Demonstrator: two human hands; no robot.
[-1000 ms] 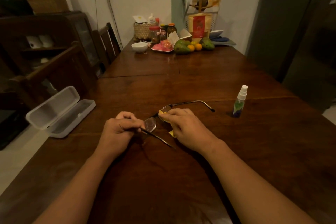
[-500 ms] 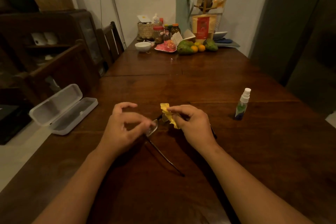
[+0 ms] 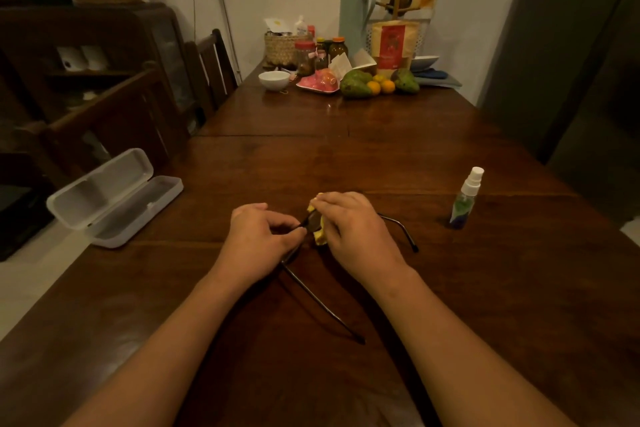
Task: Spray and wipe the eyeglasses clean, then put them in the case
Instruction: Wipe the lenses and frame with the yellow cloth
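Both hands meet at the centre of the dark wooden worktop (image 3: pixel 381 156). The left hand (image 3: pixel 258 243) pinches the frame of the eyeglasses (image 3: pixel 313 222) between thumb and fingertips; its grip is pressed together on the frame beside the lens. The right hand (image 3: pixel 353 229) closes a yellow cloth (image 3: pixel 319 238) around the lens, its grip pinching cloth and glass together. One arm of the eyeglasses runs toward 5 o'clock from the left hand and lies along the wood; the other juts out at 3 o'clock past the right wrist.

The open white case (image 3: pixel 114 198) sits at 9 o'clock, well apart from the hands, its outer corner close to the worktop's left edge. The spray bottle (image 3: pixel 465 199) stands upright at 2 o'clock, with bare wood between it and the right hand, and more bare wood out to the right edge.

At 12 o'clock a broad bare stretch reaches to the far end, where a white bowl (image 3: pixel 273 80), jars and fruit (image 3: pixel 377 85) crowd against the wall. Chairs (image 3: pixel 211 69) line the left side.
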